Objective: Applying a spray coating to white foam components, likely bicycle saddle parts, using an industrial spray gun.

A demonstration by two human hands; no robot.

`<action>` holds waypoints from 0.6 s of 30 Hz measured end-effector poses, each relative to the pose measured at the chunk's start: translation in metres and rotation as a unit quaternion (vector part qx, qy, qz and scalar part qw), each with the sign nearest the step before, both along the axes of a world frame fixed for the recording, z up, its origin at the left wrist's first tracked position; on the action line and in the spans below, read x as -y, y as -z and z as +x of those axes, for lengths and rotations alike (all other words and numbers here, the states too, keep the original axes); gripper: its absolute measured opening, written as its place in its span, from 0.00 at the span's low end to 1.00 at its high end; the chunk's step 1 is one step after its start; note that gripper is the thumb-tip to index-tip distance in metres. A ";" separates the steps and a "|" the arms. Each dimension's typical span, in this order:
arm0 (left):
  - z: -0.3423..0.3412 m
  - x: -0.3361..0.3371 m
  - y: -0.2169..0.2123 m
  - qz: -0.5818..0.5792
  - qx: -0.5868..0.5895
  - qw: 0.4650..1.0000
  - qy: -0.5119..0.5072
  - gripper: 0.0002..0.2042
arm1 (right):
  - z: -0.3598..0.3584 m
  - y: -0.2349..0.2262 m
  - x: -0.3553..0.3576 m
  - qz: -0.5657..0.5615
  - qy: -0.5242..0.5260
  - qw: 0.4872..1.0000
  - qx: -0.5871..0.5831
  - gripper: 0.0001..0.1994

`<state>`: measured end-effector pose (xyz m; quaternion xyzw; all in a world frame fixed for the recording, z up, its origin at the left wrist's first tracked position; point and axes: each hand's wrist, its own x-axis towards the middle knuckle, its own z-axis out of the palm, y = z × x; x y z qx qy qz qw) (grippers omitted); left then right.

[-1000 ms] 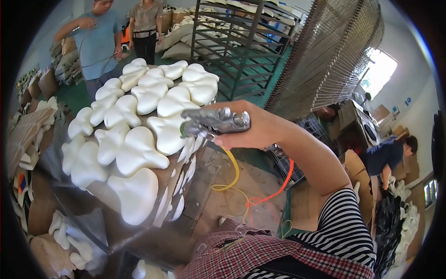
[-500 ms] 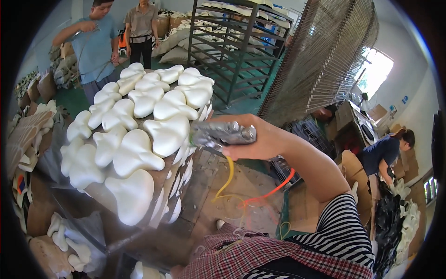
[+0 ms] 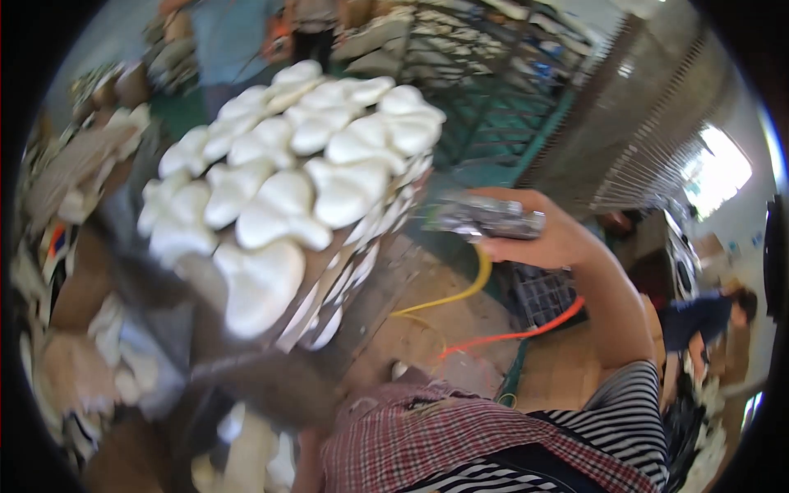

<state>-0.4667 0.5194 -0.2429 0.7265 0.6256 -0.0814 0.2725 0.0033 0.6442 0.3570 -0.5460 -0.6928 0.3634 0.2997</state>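
My right hand (image 3: 538, 226) is closed around a spray gun (image 3: 485, 216) wrapped in silvery foil, with a yellow hose hanging beneath it. The gun's nozzle end faces left and is apart from a stack of boards. On the top board lie several smooth white saddle-shaped pads (image 3: 275, 209), each with a wide lobed end and a narrower nose. More pads show edge-on in the layers below. At the lower left, a dark motion-smeared shape (image 3: 275, 386) crosses in front of the stack's near corner. It seems to be my left hand, its fingers unreadable.
An orange hose (image 3: 518, 335) curves across the floor. Behind the stack are two people and a dark rack (image 3: 468, 74). A tall wire mesh frame (image 3: 608, 115) leans at right, and another person (image 3: 699, 320) bends over pieces there. Piled pale pieces (image 3: 82, 172) lie at left.
My view has shifted, so the stack sits farther right and higher. My right hand has drawn the spray gun back from the pads. A blurred dark shape has come in at lower left.
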 end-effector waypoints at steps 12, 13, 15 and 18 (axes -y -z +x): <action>0.023 0.017 -0.084 -0.216 0.286 0.822 -0.443 0.13 | -0.009 -0.009 0.009 0.018 0.012 0.998 -0.054 0.25; 0.023 0.020 -0.079 -0.219 0.281 0.819 -0.450 0.13 | -0.009 -0.009 0.010 0.015 0.023 0.998 -0.055 0.26; 0.022 0.028 -0.064 -0.212 0.290 0.808 -0.466 0.14 | -0.009 -0.009 0.010 0.010 0.020 0.997 -0.070 0.26; 0.009 0.036 -0.042 -0.239 0.330 0.799 -0.442 0.12 | -0.012 -0.005 0.008 -0.001 -0.040 0.991 -0.130 0.25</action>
